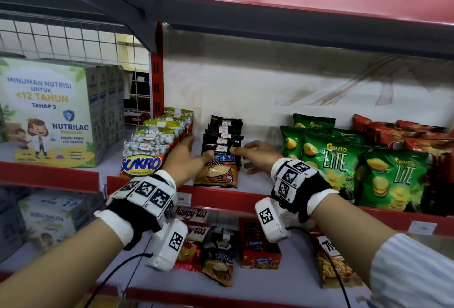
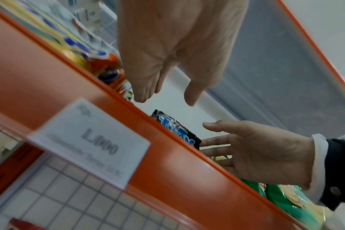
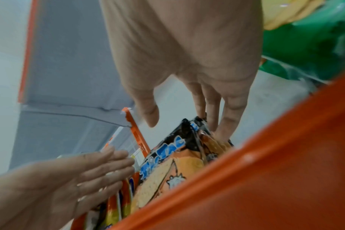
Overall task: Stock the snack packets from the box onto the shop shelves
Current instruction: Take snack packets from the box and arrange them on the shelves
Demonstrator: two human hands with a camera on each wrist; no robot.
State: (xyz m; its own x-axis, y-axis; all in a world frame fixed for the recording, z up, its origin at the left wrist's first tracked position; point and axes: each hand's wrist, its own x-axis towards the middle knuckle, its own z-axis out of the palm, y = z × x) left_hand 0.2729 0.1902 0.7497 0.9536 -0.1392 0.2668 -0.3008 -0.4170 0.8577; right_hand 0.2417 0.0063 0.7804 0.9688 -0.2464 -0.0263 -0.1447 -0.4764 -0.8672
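Right hand is reaching down from the top with fingers straight, and the fingertips are touching the top edge of a black-and-orange Tic Tac snack packet that's standing just behind the orange shelf lip. Thumb is sticking out to the side, not touching anything. Left hand is coming in from the lower left, fingers flat and together, sitting beside the packet near some striped yellow-orange packets. Green chip bags are blurring out at upper right.
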